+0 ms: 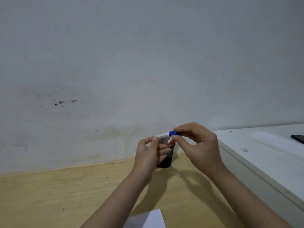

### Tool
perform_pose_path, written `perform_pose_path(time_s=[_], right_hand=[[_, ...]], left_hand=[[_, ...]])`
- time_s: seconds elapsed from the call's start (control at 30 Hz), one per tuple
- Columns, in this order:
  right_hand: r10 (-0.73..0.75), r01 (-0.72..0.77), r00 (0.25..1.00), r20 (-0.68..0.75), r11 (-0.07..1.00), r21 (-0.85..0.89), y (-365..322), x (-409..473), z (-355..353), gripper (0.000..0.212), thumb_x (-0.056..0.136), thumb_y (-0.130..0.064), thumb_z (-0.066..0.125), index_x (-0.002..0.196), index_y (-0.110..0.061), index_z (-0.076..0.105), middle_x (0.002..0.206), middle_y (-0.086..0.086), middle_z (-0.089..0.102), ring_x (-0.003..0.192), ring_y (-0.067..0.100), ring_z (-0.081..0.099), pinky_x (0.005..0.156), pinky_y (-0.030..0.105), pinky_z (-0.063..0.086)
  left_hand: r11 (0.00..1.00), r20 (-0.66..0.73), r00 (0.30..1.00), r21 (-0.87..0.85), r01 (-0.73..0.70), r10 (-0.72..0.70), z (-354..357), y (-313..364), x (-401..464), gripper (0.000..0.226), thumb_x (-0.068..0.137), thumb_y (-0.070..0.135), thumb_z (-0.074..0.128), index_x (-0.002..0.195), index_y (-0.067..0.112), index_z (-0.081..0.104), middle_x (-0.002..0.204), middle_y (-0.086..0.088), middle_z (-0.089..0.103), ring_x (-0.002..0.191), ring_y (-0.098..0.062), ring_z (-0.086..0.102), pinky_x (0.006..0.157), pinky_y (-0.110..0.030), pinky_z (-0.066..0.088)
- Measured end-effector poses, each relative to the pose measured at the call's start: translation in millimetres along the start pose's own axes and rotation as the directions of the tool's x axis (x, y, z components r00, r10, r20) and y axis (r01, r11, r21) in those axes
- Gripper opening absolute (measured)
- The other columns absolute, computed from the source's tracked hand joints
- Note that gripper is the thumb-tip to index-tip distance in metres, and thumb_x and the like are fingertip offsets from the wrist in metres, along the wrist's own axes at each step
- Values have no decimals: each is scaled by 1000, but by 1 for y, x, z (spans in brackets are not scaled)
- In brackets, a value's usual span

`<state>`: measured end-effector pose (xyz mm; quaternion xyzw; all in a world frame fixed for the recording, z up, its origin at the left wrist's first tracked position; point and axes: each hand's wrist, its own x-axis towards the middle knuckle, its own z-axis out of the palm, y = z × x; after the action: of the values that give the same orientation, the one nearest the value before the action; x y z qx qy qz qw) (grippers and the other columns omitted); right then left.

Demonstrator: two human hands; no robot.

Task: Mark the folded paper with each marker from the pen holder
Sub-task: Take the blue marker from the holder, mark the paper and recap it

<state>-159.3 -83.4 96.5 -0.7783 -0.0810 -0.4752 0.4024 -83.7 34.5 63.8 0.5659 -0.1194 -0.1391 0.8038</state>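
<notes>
Gripping one white marker (162, 135) above the wooden surface (65, 195), the left hand (150, 153) pinches its barrel while the right hand (195, 142) pinches its blue cap (173, 133). One black pen holder (165, 159) stands behind them, showing one red-capped marker (172, 142); one folded paper (148, 219) lies at the near edge.

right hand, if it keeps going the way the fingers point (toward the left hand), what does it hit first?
Probably the left hand. The right hand pinches the blue cap of a white marker whose other end the left hand holds, so going leftward along it meets those fingers first. Depth between the hands is unclear.
</notes>
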Motion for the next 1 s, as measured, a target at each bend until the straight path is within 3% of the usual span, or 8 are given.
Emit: perform_pose_path(time_s=[0.13,0.23,0.33,0.47,0.6,0.7,0.87,1.0], right_hand=[[-12,7,998,60,996,90,-29,-48,-3,19,71,4,75,82,-12,74,83,-2,71,82,14,70,74,24,56],[67,-100,976,207,983,152,-49,-73,-7,26,71,-1,75,88,-21,74,93,-6,72,92,13,69,80,23,55],[172,-247,929,329,948,202,-66,-90,-13,28,72,-12,77,94,-29,74,101,-7,70,97,14,68,84,27,54],[338,-381,919,204,894,235,-87,-103,-1,24,77,-8,75,94,-25,73,78,0,68,72,7,64,69,22,54],[465,-510,858,219,826,240,-108,-113,19,5,81,-20,71,85,-21,71,58,5,44,49,9,39,48,20,37],[493,-549,833,251,791,269,-121,-122,26,7,84,-17,68,78,-14,70,45,-11,47,43,5,40,45,15,37],[475,-511,859,189,772,378,-135,-131,23,5,85,-13,66,82,-9,68,46,-14,57,42,8,44,45,15,41],[450,-545,833,322,766,340,-139,-142,22,7,85,-11,65,87,-5,68,48,-14,61,41,4,47,47,15,42]], left_hand=[[983,11,999,-174,49,-48,-13,14,-42,40,87,18,61,120,-1,49,79,-11,72,66,-16,68,65,-25,58],[988,-74,997,-152,18,-30,-26,23,-76,45,81,12,67,120,-1,49,100,-22,71,80,-25,67,81,-33,57],[997,-107,993,-52,-57,51,-44,31,-112,39,76,9,71,111,5,54,97,-19,73,83,-25,67,89,-39,54],[967,-10,987,202,-157,162,-67,32,-153,18,80,10,68,97,14,66,86,-12,73,74,-20,67,66,-29,57],[930,76,979,308,-202,188,-81,24,-183,11,77,10,72,87,8,70,60,1,60,50,-8,48,45,-14,37],[909,61,975,353,-221,214,-89,20,-199,13,75,13,74,84,6,68,59,8,59,52,-4,51,51,-13,40],[874,60,982,447,-188,180,-109,15,-219,8,72,14,77,78,14,71,67,1,65,64,-11,55,64,-21,46],[897,60,985,406,-172,161,-112,14,-226,7,70,7,77,74,12,73,68,-6,70,67,-16,60,70,-33,48]])
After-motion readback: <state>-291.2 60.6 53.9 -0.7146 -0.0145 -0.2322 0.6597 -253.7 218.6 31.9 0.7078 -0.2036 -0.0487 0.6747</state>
